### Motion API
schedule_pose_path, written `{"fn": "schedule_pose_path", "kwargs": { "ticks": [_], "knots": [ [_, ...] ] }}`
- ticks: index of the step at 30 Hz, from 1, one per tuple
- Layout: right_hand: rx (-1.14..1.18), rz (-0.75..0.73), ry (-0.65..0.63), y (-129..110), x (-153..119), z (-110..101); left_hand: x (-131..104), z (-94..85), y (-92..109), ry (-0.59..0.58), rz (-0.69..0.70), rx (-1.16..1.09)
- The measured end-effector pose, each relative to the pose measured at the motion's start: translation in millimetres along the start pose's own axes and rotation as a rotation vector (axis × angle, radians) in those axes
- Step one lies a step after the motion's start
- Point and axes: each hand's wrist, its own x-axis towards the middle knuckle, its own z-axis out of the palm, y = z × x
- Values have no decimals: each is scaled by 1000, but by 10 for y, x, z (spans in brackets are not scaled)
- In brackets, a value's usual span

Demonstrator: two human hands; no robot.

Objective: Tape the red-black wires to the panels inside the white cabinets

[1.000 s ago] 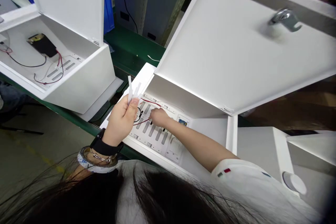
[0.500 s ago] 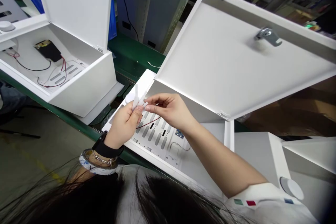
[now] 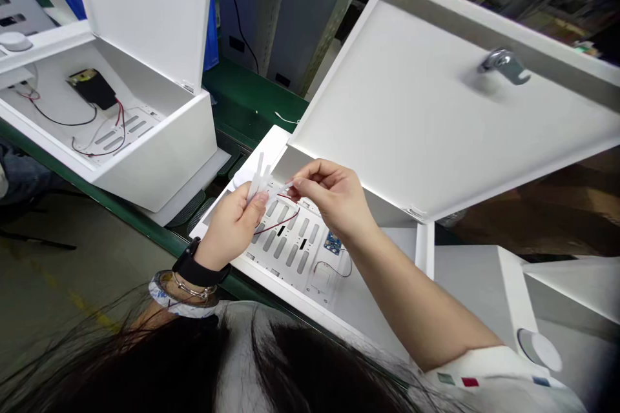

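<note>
My left hand is closed around several thin, translucent white strips that stick up between thumb and fingers. My right hand pinches the end of one thin white strip just to the right of them. Both hands are over an open white metal box with a slotted floor. A red wire runs below the fingers. Inside the box are a small blue circuit board and a thin looped wire. A wristwatch and a tape roll sit on my left wrist.
The raised lid with its metal lock rises behind my right arm. Another open white box at left holds a black module with wires. More white boxes stand at right. A green bench runs beneath.
My right hand has drawn up and to the right, away from the left, with the strip's end in its fingers. The left hand has barely moved.
</note>
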Motion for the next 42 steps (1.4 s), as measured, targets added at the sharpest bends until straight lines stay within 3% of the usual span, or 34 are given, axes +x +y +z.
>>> {"fn": "schedule_pose_path", "kwargs": {
  "ticks": [5,10,15,17,20,23,26,30,33,37,42],
  "knots": [
    [-96,12,-53,-78,-7,-143,-11,5,13,45,68,200],
    [-183,206,-327,-137,61,-341,-32,48,51,27,131,458],
    [-169,439,-568,-23,104,-431,-43,102,63,-20,222,596],
    [-158,466,-588,14,107,-488,-41,106,52,34,208,590],
    [-188,435,-520,108,128,-610,-26,89,19,167,146,443],
    [-440,392,-390,396,163,-666,0,70,-22,254,91,210],
    [-739,342,-266,939,165,-527,24,71,-45,270,59,45],
    [-826,136,-315,1770,85,-128,34,86,-41,274,67,-3],
    [-865,4,-347,2211,33,140,35,87,-32,267,81,21],
    [-855,-77,-324,2522,25,340,39,80,-22,262,110,39],
    [-857,-115,-308,2663,34,404,39,104,26,250,151,-20]
  ]
}}
